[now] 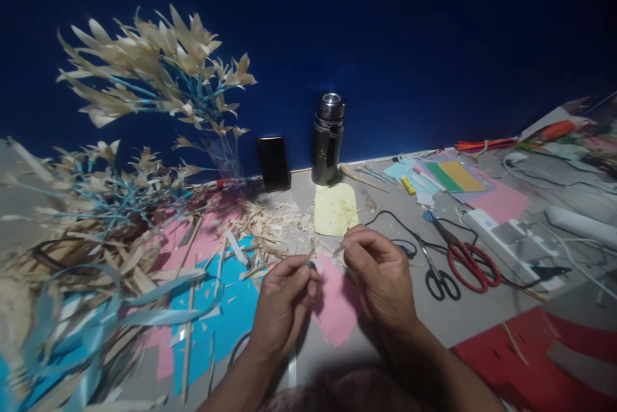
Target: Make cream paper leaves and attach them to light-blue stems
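My left hand is closed in a pinch on a small thin strip whose end shows near its fingertips. My right hand is also pinched, on a pale sliver that points left toward the left hand. Both hands hover over a pink paper sheet on the grey table. Behind the hands lies a heap of dried leaf shavings. To the left of the hands is a blue paper sheet.
Dried-leaf sprays on blue stems fill the left side. A steel flask, a dark phone and a yellow sheet stand at the back. Red-handled scissors, black scissors, a power strip and red paper lie right.
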Available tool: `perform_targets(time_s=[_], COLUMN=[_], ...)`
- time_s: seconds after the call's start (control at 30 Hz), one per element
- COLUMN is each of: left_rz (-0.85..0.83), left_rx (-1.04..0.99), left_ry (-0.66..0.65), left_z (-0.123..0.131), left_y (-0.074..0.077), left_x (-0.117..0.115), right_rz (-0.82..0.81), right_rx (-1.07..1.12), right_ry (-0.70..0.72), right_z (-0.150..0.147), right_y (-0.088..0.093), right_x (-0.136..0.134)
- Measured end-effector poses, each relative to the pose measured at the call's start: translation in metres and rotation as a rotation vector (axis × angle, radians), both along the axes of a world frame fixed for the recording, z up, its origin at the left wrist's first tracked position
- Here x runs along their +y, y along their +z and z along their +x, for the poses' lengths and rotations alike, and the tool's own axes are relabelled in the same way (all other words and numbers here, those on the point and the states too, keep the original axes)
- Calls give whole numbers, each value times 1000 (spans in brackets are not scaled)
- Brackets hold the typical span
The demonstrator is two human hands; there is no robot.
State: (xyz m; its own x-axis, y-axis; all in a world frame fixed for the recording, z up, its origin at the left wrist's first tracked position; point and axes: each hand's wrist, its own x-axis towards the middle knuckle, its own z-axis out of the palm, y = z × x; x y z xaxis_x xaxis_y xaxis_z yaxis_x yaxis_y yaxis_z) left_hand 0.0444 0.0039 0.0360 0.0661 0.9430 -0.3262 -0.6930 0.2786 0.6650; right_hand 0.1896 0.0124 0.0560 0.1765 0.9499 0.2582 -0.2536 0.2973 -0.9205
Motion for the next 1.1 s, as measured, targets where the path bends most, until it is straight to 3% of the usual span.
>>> perform_targets(time_s=[0.17,0.47,0.87,1.1], left_rz=[-46,-31,36,8], left_rx=[30,21,51,76], left_ry=[29,57,54,93], left_z=[3,3,5,4], left_y=[6,1,1,-5], left_x=[0,-1,-5,-5], right_rz=[3,-49,-49,4], right_rx=[-36,-23,-157,-246], right_ry=[-18,-15,-84,-137], right_z=[-10,-14,-28,-31], right_y=[-1,-13,-4,-11], right_x=[-1,1,2,0])
